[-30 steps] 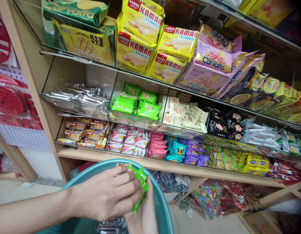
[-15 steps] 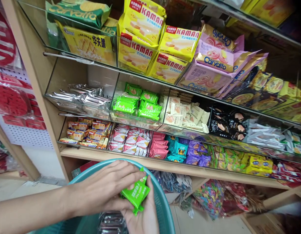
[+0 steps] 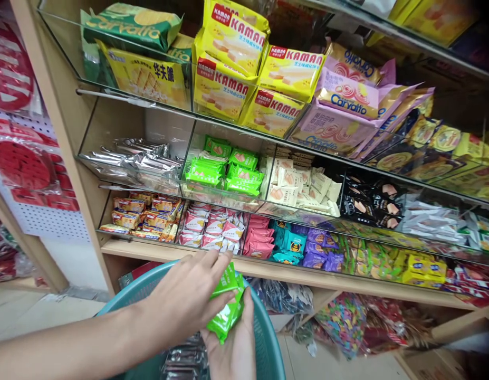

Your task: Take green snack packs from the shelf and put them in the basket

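I see glossy, crinkled green packets (image 3: 227,309) stacked flat over the round teal plastic basket (image 3: 264,338), whose slatted wall runs off the bottom edge. Silver foil packs (image 3: 184,361) inside it are mostly hidden. My right hand (image 3: 232,348), palm up and partly cut off, cradles the packets; my left hand (image 3: 189,298) lies fingers-extended on top, pressing them.
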A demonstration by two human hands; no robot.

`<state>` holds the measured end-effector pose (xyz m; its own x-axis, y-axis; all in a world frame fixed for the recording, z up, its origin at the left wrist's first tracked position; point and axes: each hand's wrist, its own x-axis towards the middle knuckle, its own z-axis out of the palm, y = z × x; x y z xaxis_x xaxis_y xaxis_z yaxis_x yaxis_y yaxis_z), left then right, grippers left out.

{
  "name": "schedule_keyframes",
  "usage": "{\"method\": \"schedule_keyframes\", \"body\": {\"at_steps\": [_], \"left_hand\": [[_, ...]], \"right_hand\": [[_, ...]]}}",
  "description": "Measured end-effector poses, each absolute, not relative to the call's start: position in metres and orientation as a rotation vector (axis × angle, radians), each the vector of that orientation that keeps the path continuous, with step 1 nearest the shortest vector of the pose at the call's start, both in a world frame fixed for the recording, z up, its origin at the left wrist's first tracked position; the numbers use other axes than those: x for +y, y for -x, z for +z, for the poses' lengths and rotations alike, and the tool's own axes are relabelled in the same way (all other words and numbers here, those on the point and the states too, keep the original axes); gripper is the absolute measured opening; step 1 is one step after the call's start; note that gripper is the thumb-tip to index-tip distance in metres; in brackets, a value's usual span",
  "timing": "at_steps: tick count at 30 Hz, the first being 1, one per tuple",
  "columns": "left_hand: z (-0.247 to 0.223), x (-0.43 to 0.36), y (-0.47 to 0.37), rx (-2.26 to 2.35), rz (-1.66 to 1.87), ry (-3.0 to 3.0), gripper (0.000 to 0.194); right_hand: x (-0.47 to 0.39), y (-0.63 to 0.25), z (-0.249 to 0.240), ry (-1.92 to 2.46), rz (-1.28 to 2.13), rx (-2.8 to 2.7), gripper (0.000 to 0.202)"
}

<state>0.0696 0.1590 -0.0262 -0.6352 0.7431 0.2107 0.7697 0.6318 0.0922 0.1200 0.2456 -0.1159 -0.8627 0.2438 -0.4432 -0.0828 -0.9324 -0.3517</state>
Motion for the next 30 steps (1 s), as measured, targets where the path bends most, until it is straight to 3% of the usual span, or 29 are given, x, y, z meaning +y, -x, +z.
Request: {"method": "schedule_keyframes", "body": {"at_steps": [5,12,16,20,27,30], "left_hand": [[-0.036,0.178,-0.081,-2.709,-0.121,1.325,0.046],[-0.040,0.177,-0.084,-2.830,-0.257,1.380,0.048],[-0.040,0.175,-0.080,-2.827,-0.384,1.416,0.038],[-0.043,0.178,-0.081,-2.787,-0.335,1.404,0.040],[-0.051,0.187,-0.088,-2.785,-0.298,1.383,0.055],[-0.056,0.187,-0.086,-2.797,-0.378,1.382,0.047]], "right_hand": [[0.245,-0.121,-0.117,0.731,2.827,-0.417,0.049],[0.246,-0.121,-0.120,0.582,2.891,-0.328,0.058],[0.246,-0.123,-0.120,0.693,2.823,-0.386,0.050],[0.245,-0.123,-0.118,0.716,2.837,-0.309,0.041],[0.249,-0.118,-0.123,0.508,2.922,-0.355,0.054],[0.253,-0.114,-0.138,0.442,2.817,-0.518,0.047]]}}
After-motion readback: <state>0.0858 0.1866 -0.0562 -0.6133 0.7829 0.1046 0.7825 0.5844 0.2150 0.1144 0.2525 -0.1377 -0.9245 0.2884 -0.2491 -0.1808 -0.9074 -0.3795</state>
